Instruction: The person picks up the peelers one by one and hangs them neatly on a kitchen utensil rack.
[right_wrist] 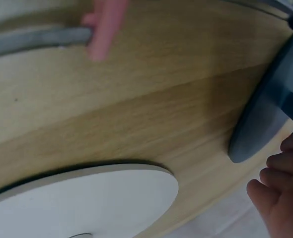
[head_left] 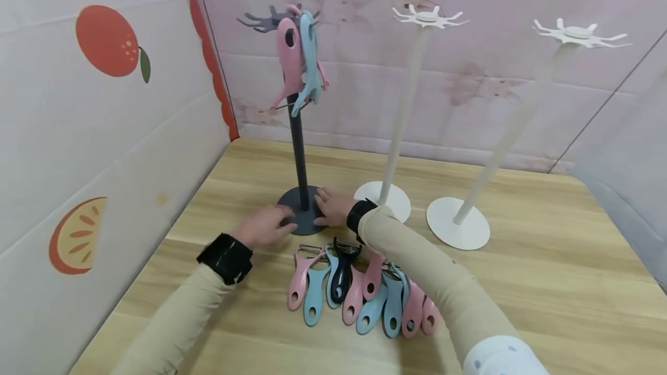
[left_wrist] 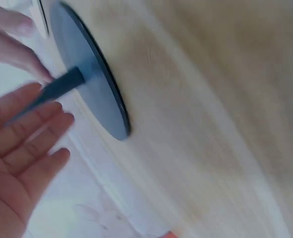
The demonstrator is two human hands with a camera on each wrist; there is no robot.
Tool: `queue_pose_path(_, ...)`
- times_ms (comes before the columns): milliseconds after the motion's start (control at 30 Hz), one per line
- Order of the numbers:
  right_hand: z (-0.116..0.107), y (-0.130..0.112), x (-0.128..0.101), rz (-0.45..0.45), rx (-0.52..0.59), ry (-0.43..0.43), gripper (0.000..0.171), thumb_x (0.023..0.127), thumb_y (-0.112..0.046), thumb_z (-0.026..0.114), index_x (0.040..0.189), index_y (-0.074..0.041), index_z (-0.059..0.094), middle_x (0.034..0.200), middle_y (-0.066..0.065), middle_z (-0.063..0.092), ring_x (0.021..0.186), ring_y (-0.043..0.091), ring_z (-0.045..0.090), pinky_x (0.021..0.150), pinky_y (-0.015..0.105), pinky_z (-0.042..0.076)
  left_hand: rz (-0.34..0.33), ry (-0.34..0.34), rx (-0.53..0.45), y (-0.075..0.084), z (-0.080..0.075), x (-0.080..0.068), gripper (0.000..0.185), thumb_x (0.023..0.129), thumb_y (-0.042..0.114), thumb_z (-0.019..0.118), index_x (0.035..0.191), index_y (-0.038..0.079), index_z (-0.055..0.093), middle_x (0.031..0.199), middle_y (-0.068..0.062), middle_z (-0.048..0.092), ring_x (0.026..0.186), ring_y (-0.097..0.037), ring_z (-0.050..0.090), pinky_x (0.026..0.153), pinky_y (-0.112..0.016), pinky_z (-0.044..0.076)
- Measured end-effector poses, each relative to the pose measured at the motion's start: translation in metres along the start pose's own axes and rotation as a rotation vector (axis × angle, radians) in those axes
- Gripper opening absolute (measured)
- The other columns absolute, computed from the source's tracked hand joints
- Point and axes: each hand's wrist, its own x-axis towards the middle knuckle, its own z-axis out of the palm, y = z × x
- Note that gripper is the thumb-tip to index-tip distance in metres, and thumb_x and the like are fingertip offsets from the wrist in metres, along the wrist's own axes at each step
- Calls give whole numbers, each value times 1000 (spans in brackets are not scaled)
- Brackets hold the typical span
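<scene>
The left hand point(head_left: 264, 225) and right hand point(head_left: 336, 208), fingers loosely extended, flank the dark stand point(head_left: 299, 155) at its base point(head_left: 306, 224), probably to adjust it; next likely calls for a steady two-sided hold. Loose peelers point(head_left: 354, 291) lie in front on the surface point(head_left: 250, 323).

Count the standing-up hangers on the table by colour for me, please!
Dark stand: 1
White stands: 2
Total: 3 stands
</scene>
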Motion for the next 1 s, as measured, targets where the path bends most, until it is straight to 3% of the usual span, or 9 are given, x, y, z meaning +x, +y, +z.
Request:
queue_pose_path(100, 7, 1, -1, 18, -15, -57, 73, 93, -51, 39, 144, -3, 19, 151, 14, 11, 138, 25, 6, 109, 30, 12, 159, -11, 8, 18, 5, -8, 17, 83, 5, 59, 98, 5, 66, 98, -6, 63, 88, -19, 59, 75, -34, 49)
queue_pose_path(200, 7, -2, -6, 34, 20, -106, 73, 92, -51, 41, 145, -3, 20, 151, 13, 11, 138, 24, 7, 109, 30, 14, 322, -19, 41, 34, 13, -14, 24, 75, -6, 57, 94, 5, 67, 96, -5, 62, 85, -16, 57, 73, -30, 49)
queue_pose_path(333, 9, -2, -11, 37, 15, -119, 72, 93, -50, 42, 144, -4, 22, 151, 12, 12, 138, 22, 10, 109, 30, 16, 429, 18, 105, 48, 25, -20, 28, 77, -5, 57, 98, 9, 68, 103, -5, 61, 90, -14, 57, 75, -27, 49)
queue_pose_path(467, 11, -2, -9, 30, -9, -107, 71, 92, -50, 42, 143, -4, 24, 150, 13, 13, 137, 23, 12, 108, 29, 17, 454, -11, 94, 53, 34, -22, 24, 84, 2, 59, 104, 12, 69, 116, -7, 58, 106, -16, 54, 87, -31, 46)
queue_pose_path(567, 12, -3, -4, 22, -25, -105, 72, 92, -51, 43, 143, -3, 25, 150, 14, 14, 137, 24, 13, 108, 29, 18, 453, -48, 96, 55, 37, -24, 26, 83, 3, 62, 107, 12, 69, 120, -9, 56, 111, -19, 51, 92, -33, 42)
queue_pose_path(833, 9, -8, 5, 10, -58, -93, 73, 90, -52, 45, 143, -4, 26, 150, 12, 16, 137, 22, 15, 108, 28, 18, 437, -70, 142, 52, 38, -28, 29, 84, 2, 62, 111, 10, 67, 120, -11, 57, 110, -19, 54, 90, -33, 44)
queue_pose_path(1000, 3, -10, 6, 3, -63, -88, 73, 90, -51, 45, 142, -4, 27, 149, 12, 18, 137, 22, 16, 108, 27, 19, 446, -30, 176, 48, 34, -32, 25, 85, 2, 60, 106, 11, 69, 117, -11, 59, 108, -20, 56, 88, -33, 45)
